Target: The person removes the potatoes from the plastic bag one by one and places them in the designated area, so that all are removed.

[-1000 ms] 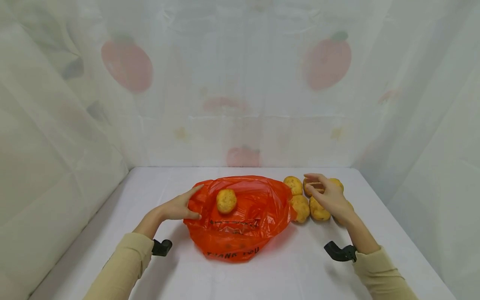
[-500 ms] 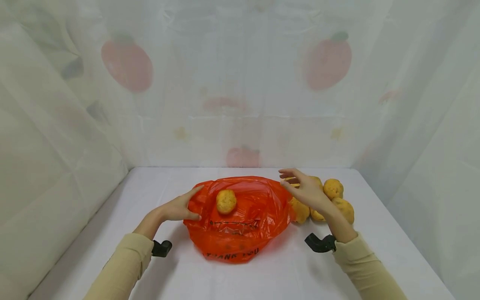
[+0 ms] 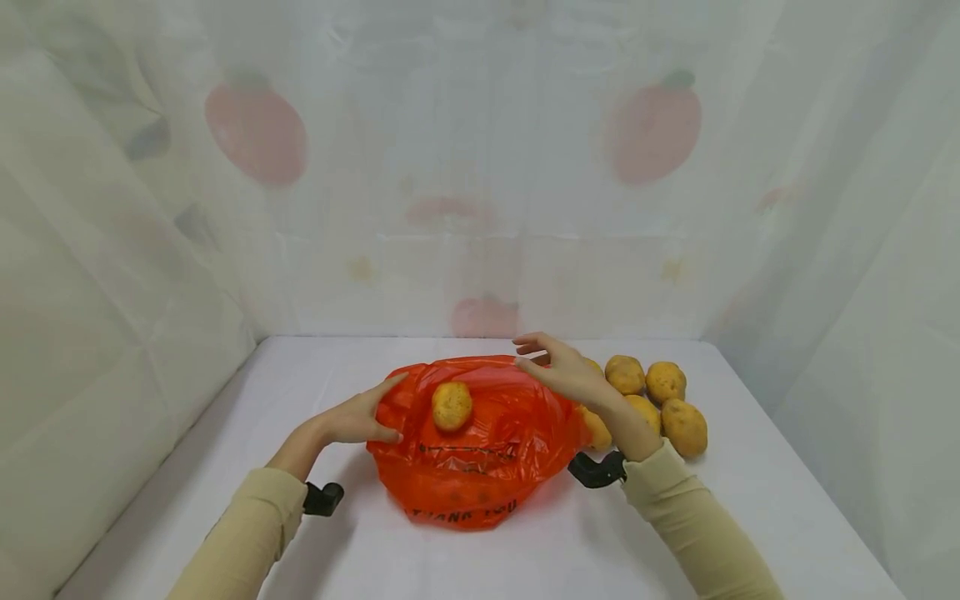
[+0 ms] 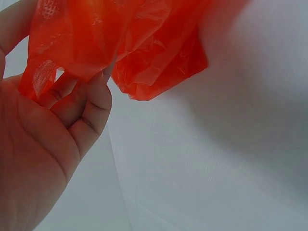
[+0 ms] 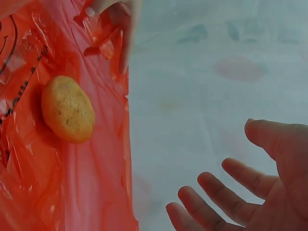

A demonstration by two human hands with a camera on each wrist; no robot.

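Note:
A red plastic bag printed with "THANK YOU" lies with its mouth spread wide. One potato rests inside it, also plain in the right wrist view. My left hand holds the bag's left edge; the left wrist view shows the fingers curled around the thin film. Over the bag's far right rim is my right hand, fingers spread and relaxed. Nothing is in that palm in the right wrist view, where the hand hovers beyond the bag's edge.
Several potatoes are grouped on the white table to the right of the bag, some partly behind my right forearm. A pale fruit-print curtain hangs at the back and both sides.
My right hand has moved left from above the potato group to over the bag's right rim, uncovering potatoes. The left hand stays on the bag.

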